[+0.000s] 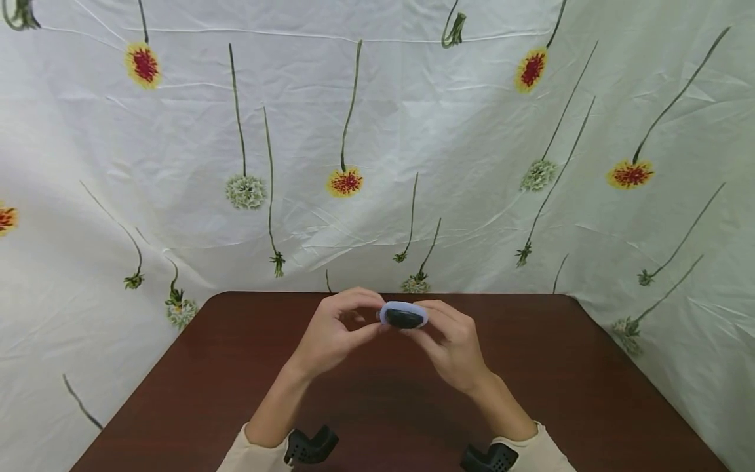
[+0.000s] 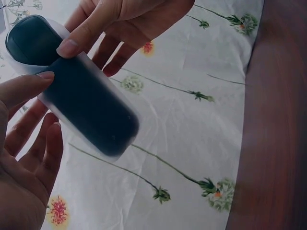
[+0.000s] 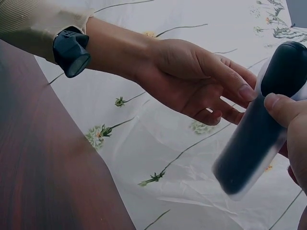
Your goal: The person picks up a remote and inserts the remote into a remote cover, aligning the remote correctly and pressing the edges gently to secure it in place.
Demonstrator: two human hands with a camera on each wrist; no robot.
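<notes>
A dark, oblong object with rounded ends [image 1: 404,318] is held up above the table, its end facing the head camera. A frosted, translucent sleeve [image 2: 125,120] wraps most of it, and one dark glossy end [image 2: 33,40] shows bare at the sleeve's opening. Its exact kind is not clear. My left hand [image 1: 330,331] pinches one side near that opening, thumb on the near face and fingers behind. From the other side my right hand [image 1: 454,341] pinches it the same way. Both thumbs [image 3: 278,105] press close to the sleeve's rim.
Below the hands spreads a dark reddish-brown table [image 1: 389,406]. A white cloth with printed flowers [image 1: 401,131] hangs behind it and along both sides. Black wrist cameras [image 1: 312,446] are strapped over the light sleeves.
</notes>
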